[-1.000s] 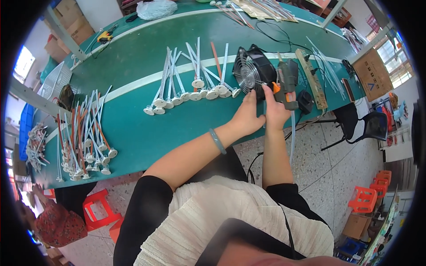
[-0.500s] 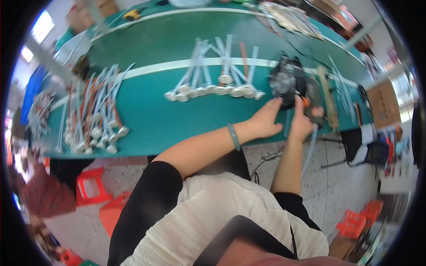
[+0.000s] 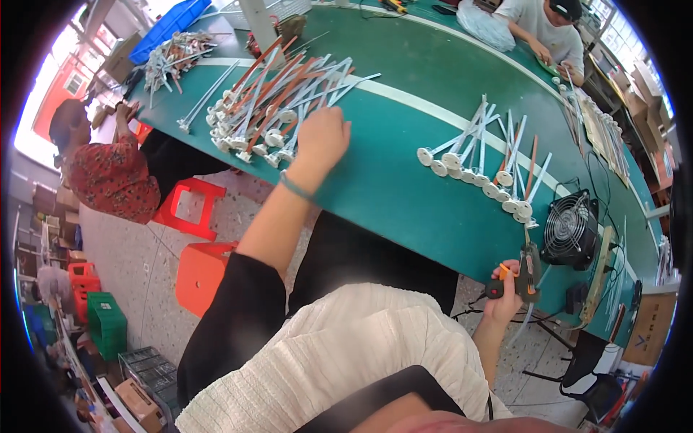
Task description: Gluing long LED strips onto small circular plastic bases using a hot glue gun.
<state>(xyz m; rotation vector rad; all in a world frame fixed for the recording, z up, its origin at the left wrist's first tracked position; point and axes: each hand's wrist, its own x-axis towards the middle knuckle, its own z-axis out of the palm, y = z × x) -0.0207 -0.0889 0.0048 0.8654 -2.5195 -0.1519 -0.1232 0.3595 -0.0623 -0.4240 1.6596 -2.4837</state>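
My right hand (image 3: pixel 503 296) is wrapped round a hot glue gun (image 3: pixel 530 274) with an orange trigger and a pale glue stick hanging from its rear, at the table's front edge. To the left, my left hand (image 3: pixel 323 141) is at the right side of a pile of long strips with white round ends (image 3: pixel 271 108), pale blue and brown-orange. Its fingers curl inward and are partly hidden, so I cannot make out what they hold. On the right of the table lies a row of similar strips (image 3: pixel 476 173), round ends toward me.
A black fan (image 3: pixel 570 227) stands beside the glue gun, near a power strip (image 3: pixel 598 278) and cables. More strips (image 3: pixel 177 61) lie at the far left, near a blue tray (image 3: pixel 170 29). Two co-workers sit at the table. Red stools (image 3: pixel 202 274) stand on the floor.
My left hand has left the area by the fan and reached left to the pile. My view has turned left. My right hand, with the glue gun, has come away from the fan's front.
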